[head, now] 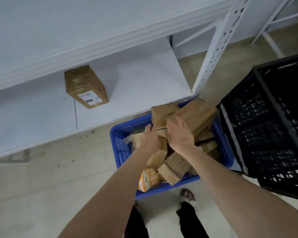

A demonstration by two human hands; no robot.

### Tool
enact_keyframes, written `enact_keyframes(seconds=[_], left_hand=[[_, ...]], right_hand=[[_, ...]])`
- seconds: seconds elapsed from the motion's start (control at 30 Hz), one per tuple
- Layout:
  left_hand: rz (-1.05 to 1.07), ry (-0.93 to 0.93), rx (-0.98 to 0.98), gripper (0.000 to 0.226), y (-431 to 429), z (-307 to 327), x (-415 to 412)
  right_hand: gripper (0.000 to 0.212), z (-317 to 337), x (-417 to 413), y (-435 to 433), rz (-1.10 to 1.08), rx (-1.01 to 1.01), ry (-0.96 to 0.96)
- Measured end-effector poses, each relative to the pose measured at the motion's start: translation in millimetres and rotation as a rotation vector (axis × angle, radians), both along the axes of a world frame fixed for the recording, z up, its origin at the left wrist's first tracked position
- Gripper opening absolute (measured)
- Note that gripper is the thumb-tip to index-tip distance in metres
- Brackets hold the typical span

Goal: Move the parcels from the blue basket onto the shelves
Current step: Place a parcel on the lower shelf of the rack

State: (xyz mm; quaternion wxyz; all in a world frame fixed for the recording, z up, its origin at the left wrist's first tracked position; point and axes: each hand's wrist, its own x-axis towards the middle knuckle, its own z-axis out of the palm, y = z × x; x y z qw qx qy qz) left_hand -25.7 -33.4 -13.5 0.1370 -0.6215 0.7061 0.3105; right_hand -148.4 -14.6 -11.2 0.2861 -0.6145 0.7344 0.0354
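Cardboard box [194, 115] in basket [120, 134]: right grip [179, 134] is lying spread on it, left grip [149, 137] is curling round a parcel [160, 115] edge; lifting level looks best.

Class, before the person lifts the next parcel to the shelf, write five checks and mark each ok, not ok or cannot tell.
1. Right hand on the large box: ok, fingers spread on it.
2. Left hand grip: cannot tell, fingers hidden.
3. Bare shelf surface beside the shelved parcel: ok.
4. Black crate off the path to the shelf: ok, stands right.
5. Blue basket steady: cannot tell.
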Motion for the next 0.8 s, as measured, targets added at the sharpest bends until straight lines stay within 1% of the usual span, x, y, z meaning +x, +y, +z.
enact_keyframes(seconds=[0.07,0.13,0.23,0.3,0.43,0.57,0.7,0.8], left_hand=[[0.014,0.058,0.011,0.055,6,-13,-16],[0.108,0.117,0.035,0.045,7,-22,-30],[0.23,0.182,0.072,0.05,-5,-34,-49],[0.286,0.213,0.092,0.061,-20,-46,-60],[0.361,0.211,0.144,0.077,-54,-83,-79],[0.395,0.213,0.156,0.084,-75,-113,-91],[0.407,0.218,0.235,0.082,-75,-125,-93],[0.505,0.267,0.212,0.074,-69,-113,-88]], right_hand=[[0.071,-8,-20,6,-0.155,0.034,-0.086],[0.072,-18,-35,9,-0.407,0.071,-0.207],[0.077,-38,-52,8,-0.734,0.114,-0.392],[0.08,-55,-60,4,-0.846,0.137,-0.477],[0.089,-100,-72,-6,-0.985,0.187,-0.558],[0.093,-133,-78,-18,-1.11,0.22,-0.623],[0.085,-144,-71,-20,-1.066,0.22,-0.56],[0.071,-132,-65,-17,-1.059,0.196,-0.556]])
